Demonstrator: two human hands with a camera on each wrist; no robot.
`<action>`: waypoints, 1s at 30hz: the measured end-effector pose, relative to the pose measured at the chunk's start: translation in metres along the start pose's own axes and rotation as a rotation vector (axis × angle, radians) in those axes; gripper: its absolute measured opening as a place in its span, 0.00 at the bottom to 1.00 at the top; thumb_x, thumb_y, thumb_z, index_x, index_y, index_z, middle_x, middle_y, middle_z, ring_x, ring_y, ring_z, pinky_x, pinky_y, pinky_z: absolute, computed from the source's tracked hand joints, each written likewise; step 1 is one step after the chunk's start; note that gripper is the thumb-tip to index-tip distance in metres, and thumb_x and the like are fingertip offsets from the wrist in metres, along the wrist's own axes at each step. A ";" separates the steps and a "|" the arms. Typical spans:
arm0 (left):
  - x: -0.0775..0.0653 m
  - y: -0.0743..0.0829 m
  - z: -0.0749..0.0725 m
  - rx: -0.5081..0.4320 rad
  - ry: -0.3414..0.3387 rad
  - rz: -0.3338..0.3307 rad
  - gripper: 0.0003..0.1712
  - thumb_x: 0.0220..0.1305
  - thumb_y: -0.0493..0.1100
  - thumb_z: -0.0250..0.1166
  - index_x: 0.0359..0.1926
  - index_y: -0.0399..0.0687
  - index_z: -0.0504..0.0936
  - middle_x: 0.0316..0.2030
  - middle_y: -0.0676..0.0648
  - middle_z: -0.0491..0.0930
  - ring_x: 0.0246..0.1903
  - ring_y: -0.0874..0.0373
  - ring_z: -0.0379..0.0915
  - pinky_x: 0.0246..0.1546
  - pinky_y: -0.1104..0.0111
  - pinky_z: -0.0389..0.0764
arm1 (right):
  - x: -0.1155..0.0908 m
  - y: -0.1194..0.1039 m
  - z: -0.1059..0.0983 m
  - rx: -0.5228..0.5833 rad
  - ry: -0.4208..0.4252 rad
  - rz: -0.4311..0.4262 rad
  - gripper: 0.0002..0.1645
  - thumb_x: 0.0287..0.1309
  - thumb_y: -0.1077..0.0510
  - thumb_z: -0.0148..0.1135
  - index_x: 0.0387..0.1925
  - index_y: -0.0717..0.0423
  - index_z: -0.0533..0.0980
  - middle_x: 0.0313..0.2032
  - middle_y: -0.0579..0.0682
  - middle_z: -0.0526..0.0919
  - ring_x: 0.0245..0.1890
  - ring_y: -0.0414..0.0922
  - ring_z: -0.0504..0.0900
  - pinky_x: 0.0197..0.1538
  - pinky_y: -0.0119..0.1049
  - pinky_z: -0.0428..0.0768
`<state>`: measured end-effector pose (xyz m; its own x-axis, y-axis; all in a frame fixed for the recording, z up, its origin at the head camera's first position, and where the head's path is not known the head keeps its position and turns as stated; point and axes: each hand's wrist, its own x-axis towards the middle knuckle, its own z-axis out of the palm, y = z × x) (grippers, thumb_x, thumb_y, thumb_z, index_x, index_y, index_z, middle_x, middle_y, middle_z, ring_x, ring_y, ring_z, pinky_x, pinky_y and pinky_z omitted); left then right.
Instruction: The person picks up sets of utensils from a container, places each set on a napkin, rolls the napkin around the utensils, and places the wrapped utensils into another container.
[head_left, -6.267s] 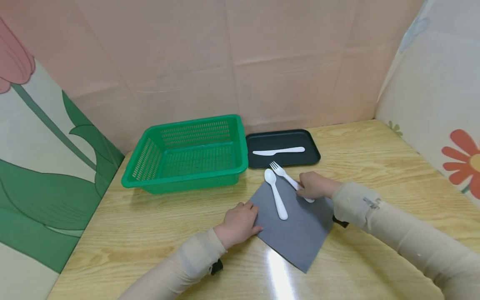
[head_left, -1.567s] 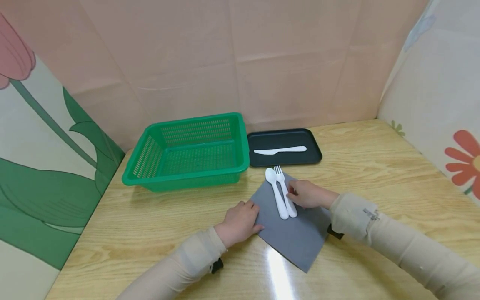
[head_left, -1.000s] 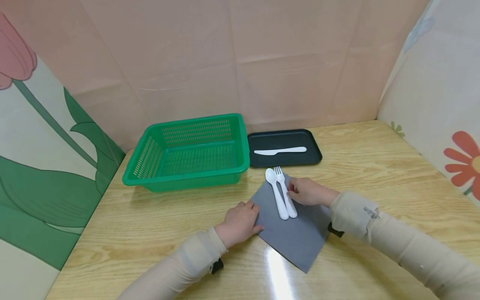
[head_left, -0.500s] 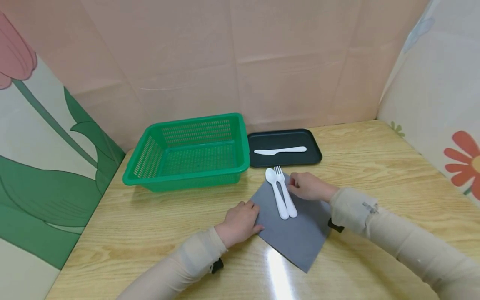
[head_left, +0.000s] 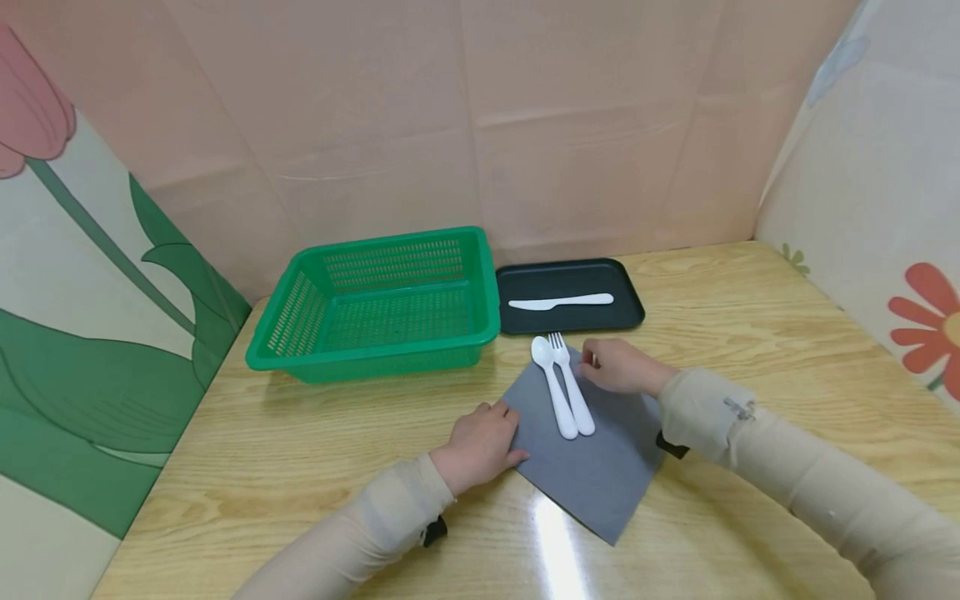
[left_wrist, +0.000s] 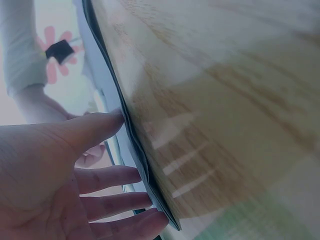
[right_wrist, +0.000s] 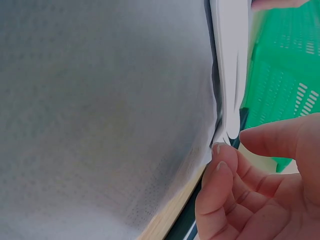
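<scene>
A grey napkin [head_left: 598,475] lies turned cornerwise on the table. On it a white spoon [head_left: 556,392] and a white fork [head_left: 574,396] lie side by side, their handle ends close together. My left hand [head_left: 480,446] rests at the napkin's left edge. The left wrist view shows its fingers [left_wrist: 112,177] extended, with the tips along that edge. Just right of the fork, over the napkin's far part, is my right hand [head_left: 621,367]. Its thumb [right_wrist: 272,140] and bent fingers stand apart in the right wrist view, with nothing held between them.
A green perforated basket [head_left: 386,362] stands at the back left of the wooden table [head_left: 360,442]. Beside it, behind the napkin, is a black tray [head_left: 626,308] with a white knife [head_left: 561,302] on it. Printed cloths hang around the table's back and sides.
Earlier the right hand held the fork at a slant, apart from the spoon. The fork now lies beside the spoon, let go, and that hand has moved back and slightly right. Left hand unmoved.
</scene>
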<state>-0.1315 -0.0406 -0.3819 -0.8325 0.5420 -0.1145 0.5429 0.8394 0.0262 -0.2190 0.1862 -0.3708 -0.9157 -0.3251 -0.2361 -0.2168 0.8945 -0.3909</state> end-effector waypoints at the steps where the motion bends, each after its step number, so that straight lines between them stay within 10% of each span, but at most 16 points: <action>1: 0.000 0.000 0.000 0.000 0.000 0.001 0.23 0.59 0.58 0.62 0.44 0.46 0.77 0.39 0.49 0.77 0.37 0.57 0.74 0.27 0.68 0.76 | 0.001 0.001 0.000 0.000 0.002 0.000 0.11 0.62 0.56 0.54 0.37 0.61 0.74 0.25 0.51 0.77 0.25 0.43 0.73 0.27 0.32 0.70; 30: 0.001 0.000 0.001 -0.002 -0.002 -0.008 0.22 0.59 0.59 0.62 0.42 0.47 0.77 0.37 0.49 0.76 0.36 0.57 0.73 0.26 0.69 0.75 | 0.010 0.018 -0.020 -0.014 0.124 -0.020 0.10 0.58 0.58 0.54 0.34 0.63 0.74 0.25 0.53 0.78 0.26 0.44 0.74 0.29 0.34 0.71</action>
<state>-0.1320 -0.0398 -0.3827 -0.8365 0.5354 -0.1166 0.5362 0.8437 0.0269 -0.2388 0.2047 -0.3624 -0.9459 -0.3029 -0.1164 -0.2391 0.8930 -0.3813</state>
